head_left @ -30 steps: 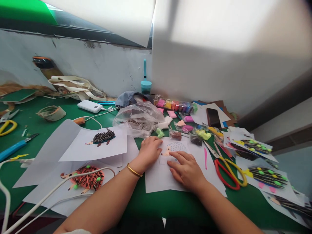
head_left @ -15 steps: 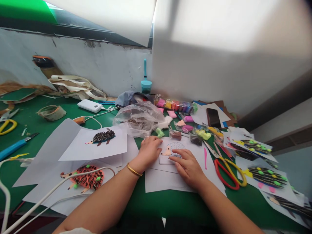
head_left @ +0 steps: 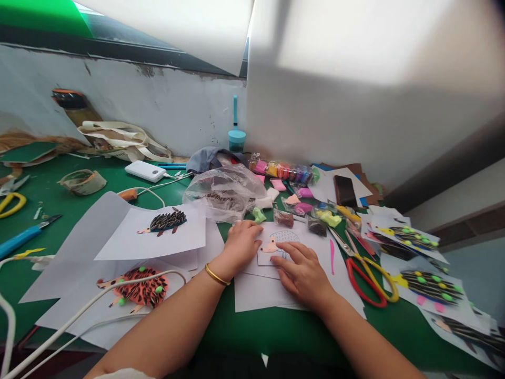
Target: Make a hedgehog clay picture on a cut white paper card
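A small white card with a hedgehog drawing (head_left: 284, 237) lies on white paper sheets (head_left: 256, 292). The hedgehog's face is filled in peach with dark dots, and its back is drawn in blue lines. My left hand (head_left: 242, 242) rests at the card's left edge, fingers stretched out over the paper. My right hand (head_left: 302, 268) lies over the card's lower right part, its fingers spread and reaching toward the face. It hides part of the drawing. Neither hand appears to hold anything.
Packets of coloured clay (head_left: 303, 208) and a plastic bag of seeds (head_left: 224, 195) lie behind the card. To the right are red-and-yellow scissors (head_left: 371, 279), a pink clay tool (head_left: 332, 257) and a phone (head_left: 344, 190). Seed-covered hedgehog pictures (head_left: 168, 223) lie on both sides, with a white cable (head_left: 94, 300) at left.
My right hand has shifted slightly, its fingers moving a little left across the drawing. The left hand and the card stay where they were.
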